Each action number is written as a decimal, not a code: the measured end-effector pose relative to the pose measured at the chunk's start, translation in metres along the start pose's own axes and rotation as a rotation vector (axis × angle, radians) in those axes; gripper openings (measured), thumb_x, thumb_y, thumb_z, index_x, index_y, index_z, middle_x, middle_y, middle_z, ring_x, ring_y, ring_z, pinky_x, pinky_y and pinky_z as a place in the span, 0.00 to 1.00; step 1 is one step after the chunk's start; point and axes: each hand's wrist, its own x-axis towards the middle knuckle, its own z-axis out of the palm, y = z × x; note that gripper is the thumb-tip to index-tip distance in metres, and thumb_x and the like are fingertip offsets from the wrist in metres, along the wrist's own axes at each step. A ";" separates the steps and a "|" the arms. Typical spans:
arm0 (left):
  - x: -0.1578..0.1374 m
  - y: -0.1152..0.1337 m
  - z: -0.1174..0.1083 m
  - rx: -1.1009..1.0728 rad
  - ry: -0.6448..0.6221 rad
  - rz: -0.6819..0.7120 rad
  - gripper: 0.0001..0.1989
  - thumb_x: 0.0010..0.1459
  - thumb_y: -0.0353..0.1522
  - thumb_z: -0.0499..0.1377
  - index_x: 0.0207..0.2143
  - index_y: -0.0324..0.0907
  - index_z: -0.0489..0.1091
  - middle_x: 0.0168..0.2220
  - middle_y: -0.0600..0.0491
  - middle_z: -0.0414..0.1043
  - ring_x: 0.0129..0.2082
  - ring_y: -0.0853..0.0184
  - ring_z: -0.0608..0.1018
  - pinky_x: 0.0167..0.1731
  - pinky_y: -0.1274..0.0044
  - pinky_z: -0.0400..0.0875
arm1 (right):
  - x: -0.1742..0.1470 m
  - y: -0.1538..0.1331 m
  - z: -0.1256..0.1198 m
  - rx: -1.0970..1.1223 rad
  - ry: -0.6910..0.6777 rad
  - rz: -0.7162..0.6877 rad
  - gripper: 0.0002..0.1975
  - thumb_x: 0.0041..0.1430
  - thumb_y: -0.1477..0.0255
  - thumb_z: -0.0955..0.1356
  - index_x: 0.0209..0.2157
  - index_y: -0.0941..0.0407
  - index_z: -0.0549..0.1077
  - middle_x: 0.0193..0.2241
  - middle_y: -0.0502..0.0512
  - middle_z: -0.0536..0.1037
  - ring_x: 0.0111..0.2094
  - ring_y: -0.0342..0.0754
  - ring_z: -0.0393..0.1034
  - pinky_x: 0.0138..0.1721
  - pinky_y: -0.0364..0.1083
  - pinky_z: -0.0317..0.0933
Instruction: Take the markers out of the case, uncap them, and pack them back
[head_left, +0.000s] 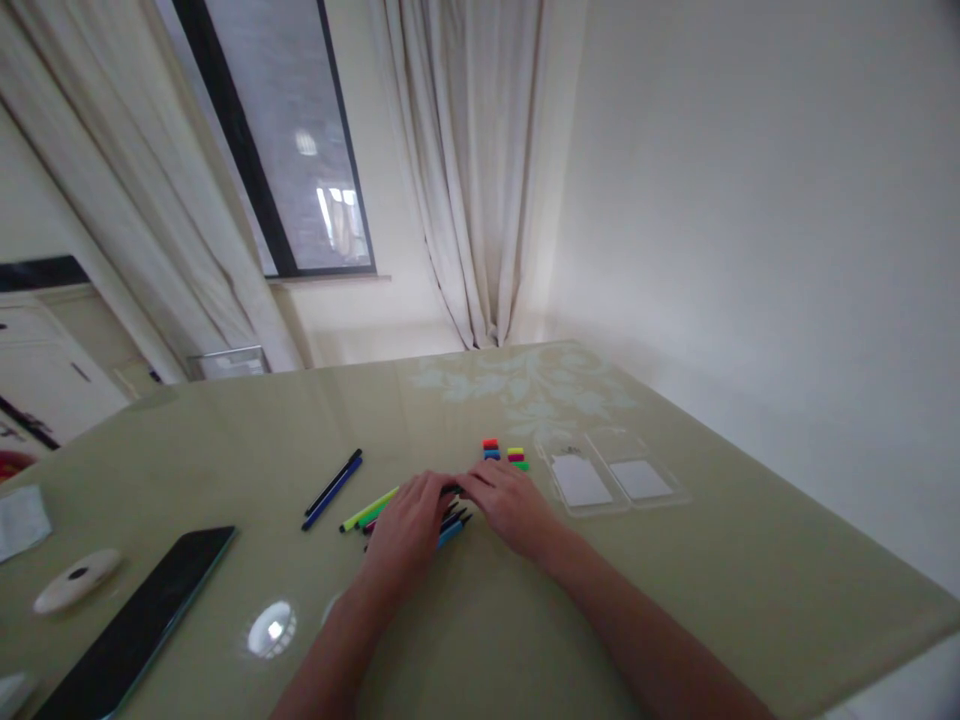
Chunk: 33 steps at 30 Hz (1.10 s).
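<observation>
My left hand is closed over a bunch of felt-tip pens, fingers curled toward the right. The fingertips of my right hand meet it. Between them shows a dark piece of a felt-tip pen, mostly covered by the fingers. Under and beside my left hand lie several pens, among them a yellow-green pen and a light blue pen; some are hidden. Just beyond my right hand are small coloured caps: red, blue, yellow and green.
Two dark pens lie to the left. An open clear plastic case with white cards rests at right. Nearer on the left are a black tablet-like slab, a pale oval object and a tissue. A wall borders the table's right side.
</observation>
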 end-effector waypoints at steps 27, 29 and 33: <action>0.002 -0.021 -0.042 0.362 0.000 -0.647 0.32 0.65 0.60 0.44 0.35 0.46 0.73 0.33 0.46 0.79 0.35 0.52 0.81 0.31 0.70 0.67 | -0.008 0.058 -0.019 0.056 0.097 0.256 0.11 0.70 0.74 0.66 0.47 0.54 0.81 0.41 0.57 0.82 0.43 0.51 0.72 0.48 0.48 0.62; 0.000 -0.033 -0.043 0.365 0.054 -0.621 0.29 0.68 0.56 0.43 0.40 0.45 0.72 0.39 0.45 0.79 0.40 0.53 0.81 0.37 0.69 0.70 | -0.012 0.070 -0.021 0.063 0.089 0.357 0.10 0.68 0.74 0.67 0.42 0.54 0.83 0.39 0.57 0.79 0.42 0.50 0.72 0.45 0.46 0.63; -0.003 -0.046 -0.033 0.431 0.076 -0.543 0.23 0.72 0.47 0.44 0.44 0.41 0.71 0.45 0.42 0.77 0.47 0.52 0.79 0.46 0.67 0.69 | -0.015 0.079 -0.023 0.102 -0.073 0.445 0.08 0.65 0.75 0.69 0.37 0.55 0.82 0.37 0.55 0.77 0.38 0.48 0.72 0.41 0.44 0.61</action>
